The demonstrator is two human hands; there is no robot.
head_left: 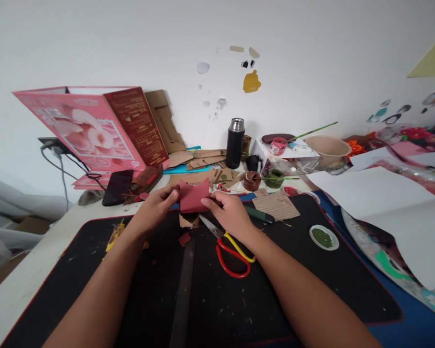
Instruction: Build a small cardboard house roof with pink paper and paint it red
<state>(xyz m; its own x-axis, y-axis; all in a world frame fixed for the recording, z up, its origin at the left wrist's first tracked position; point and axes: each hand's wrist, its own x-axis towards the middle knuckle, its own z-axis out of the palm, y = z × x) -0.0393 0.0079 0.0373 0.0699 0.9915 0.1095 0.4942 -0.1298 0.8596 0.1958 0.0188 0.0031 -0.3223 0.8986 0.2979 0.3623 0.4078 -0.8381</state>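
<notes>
Both hands hold a dark red piece of card [193, 195] above the black mat [311, 285]. My left hand [155, 208] pinches its left edge with closed fingers. My right hand [230, 212] grips its right lower edge, fingers closed too. Under the card lies a small brown cardboard scrap [188, 221] and a tiny red offcut [184, 239]. Red and yellow handled scissors [230, 251] lie on the mat just below my right hand. A long dark ruler [184, 290] runs down the mat between my forearms.
A pink box [90, 128] stands at the back left beside a black phone [117, 187]. A black flask [235, 142], paint pots [252, 181], a beige bowl [328, 150], corrugated card [277, 205], a green paint lid [323, 237] and white paper sheets [384, 198] crowd the right.
</notes>
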